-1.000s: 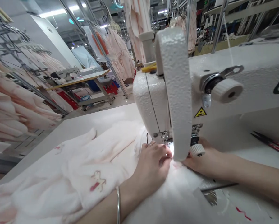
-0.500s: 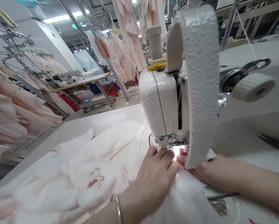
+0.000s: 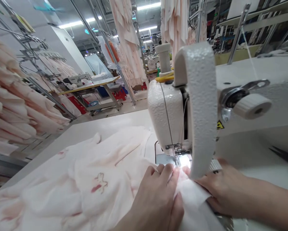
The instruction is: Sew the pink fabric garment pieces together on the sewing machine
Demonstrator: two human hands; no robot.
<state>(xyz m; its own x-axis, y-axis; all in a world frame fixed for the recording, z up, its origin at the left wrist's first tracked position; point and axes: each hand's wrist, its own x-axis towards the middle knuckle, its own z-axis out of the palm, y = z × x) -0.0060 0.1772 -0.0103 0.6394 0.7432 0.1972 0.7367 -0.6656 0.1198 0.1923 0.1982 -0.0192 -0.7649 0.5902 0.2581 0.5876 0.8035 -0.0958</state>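
Observation:
A white sewing machine (image 3: 168,115) stands before me, its lamp lighting the presser foot (image 3: 176,160). A pale pink garment (image 3: 112,176) with small embroidered figures spreads left of it and runs under my hands. Just in front of the foot, my left hand (image 3: 157,195) has its fingers curled and closed on the cloth; one finger wears a ring. My right hand (image 3: 227,187) reaches in from the right and grips the cloth's edge beside the needle area. The machine's white lever arm (image 3: 204,112) hides part of its fingers. A whitish piece of cloth (image 3: 194,202) hangs between both hands.
Black-bladed scissors (image 3: 283,155) lie on the table at the right. A thread spool (image 3: 163,59) stands behind the machine head. Pink garments hang on racks (image 3: 11,99) at the left and behind. Another sewing table (image 3: 86,86) stands farther back.
Both hands have drawn back slightly from the presser foot, toward me, with the cloth. The metal plate by the foot now shows more. My view has shifted a little.

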